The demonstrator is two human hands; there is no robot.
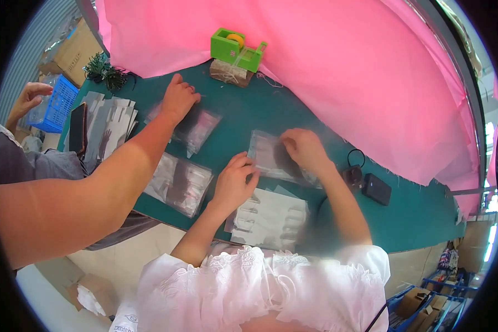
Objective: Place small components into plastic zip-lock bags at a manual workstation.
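A flat pile of clear plastic bags [264, 148] lies on the green tabletop between my hands. My right hand [307, 149] is over its right part, fingers bent down and drawn together on a bag. At the pile's near left corner, my left hand [235, 185] has its fingers loosely bent and thumb apart, with nothing visible in it. Just below my hands is a stack of pale cards [271, 218] with small shapes along their sides. To the left of my left wrist lies a clear bag of pale pieces [181, 182].
A co-worker's arm [110, 182] crosses from the left, its hand over another filled clear bag [203, 128]. A green tape dispenser [235, 50] sits on a block [231, 73] at the back. A black box [377, 189] stands right; a phone [78, 128] and grey sheets [112, 122] lie left.
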